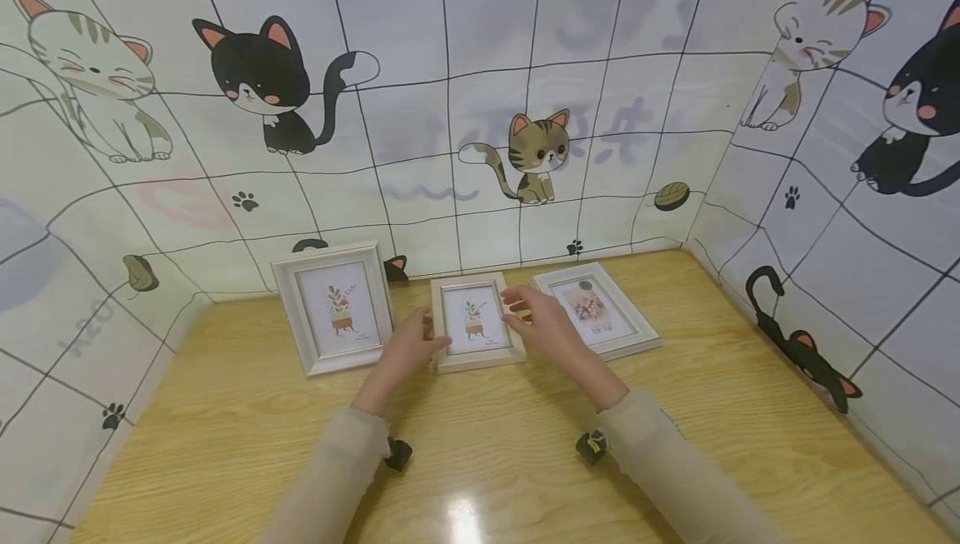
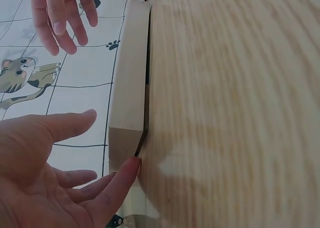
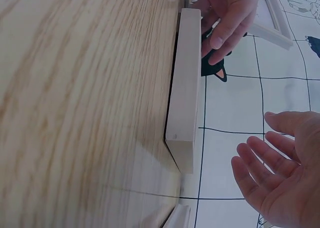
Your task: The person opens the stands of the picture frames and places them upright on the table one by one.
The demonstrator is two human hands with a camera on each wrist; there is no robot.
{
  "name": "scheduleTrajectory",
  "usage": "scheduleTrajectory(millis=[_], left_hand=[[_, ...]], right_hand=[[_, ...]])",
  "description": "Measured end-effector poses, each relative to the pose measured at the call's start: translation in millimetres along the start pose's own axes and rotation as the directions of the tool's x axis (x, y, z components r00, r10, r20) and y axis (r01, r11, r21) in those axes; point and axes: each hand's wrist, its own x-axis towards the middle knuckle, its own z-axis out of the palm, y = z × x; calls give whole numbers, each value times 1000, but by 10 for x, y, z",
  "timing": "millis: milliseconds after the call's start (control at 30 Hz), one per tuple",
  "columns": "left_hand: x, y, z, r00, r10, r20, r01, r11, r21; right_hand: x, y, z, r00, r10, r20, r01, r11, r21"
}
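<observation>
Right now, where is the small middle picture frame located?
In the head view, the middle frame stands on the wooden table near the back wall, between the left frame and the flat right frame.

Three picture frames stand in a row on the table (image 1: 225, 444), against the back wall (image 1: 450, 111).

Three picture frames (image 1: 335, 307) (image 1: 476, 321) (image 1: 596, 309) and two hands (image 1: 406, 347) (image 1: 545, 326) show.
</observation>
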Motion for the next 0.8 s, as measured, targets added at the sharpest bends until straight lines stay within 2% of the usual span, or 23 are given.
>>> scheduleTrajectory(millis=[167, 533, 700, 800], left_hand=[[-8, 15, 17, 1000, -21, -18, 22, 998, 62], [35, -12, 84, 997, -62, -39, 67, 990, 126], [42, 18, 109, 997, -73, -35, 79, 980, 185], [53, 58, 121, 995, -98, -32, 103, 964, 245]], right_hand=[[-2, -1, 1, 1000, 6, 0, -6, 1000, -4], [-1, 13, 12, 1000, 14, 0, -14, 1000, -8], [-11, -4, -1, 1000, 20, 0, -20, 1000, -9], [-16, -16, -10, 1000, 24, -1, -24, 1000, -6]])
